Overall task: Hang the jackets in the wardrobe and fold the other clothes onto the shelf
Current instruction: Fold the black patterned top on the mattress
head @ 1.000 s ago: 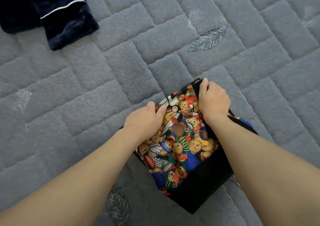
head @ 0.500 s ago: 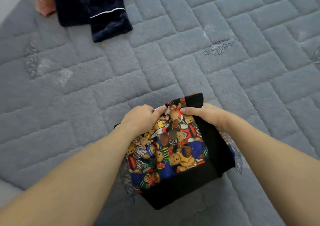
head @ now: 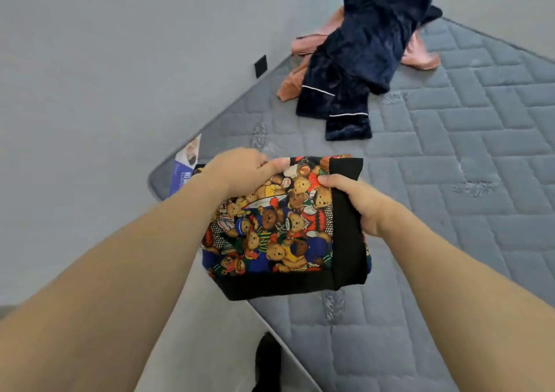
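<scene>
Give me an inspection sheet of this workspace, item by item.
Surface: grey quilted mattress, lying on a pale grey floor.
Job's things: folded teddy-bear print garment with black trim, held up in both hands; dark navy plush garment with white piping crumpled over a pink garment at the far end.
Clutter: printed label at the mattress corner; black patch on its edge.
Grippers: left hand grips the top edge; right hand grips the black trim.
Cables: nothing seen.
Surroundings: dark object on the floor below, unclear.

A folded bear-print garment (head: 279, 226) with black edging is held flat above the mat; navy clothes (head: 357, 58) lie crumpled over pink clothes (head: 420, 55).
</scene>
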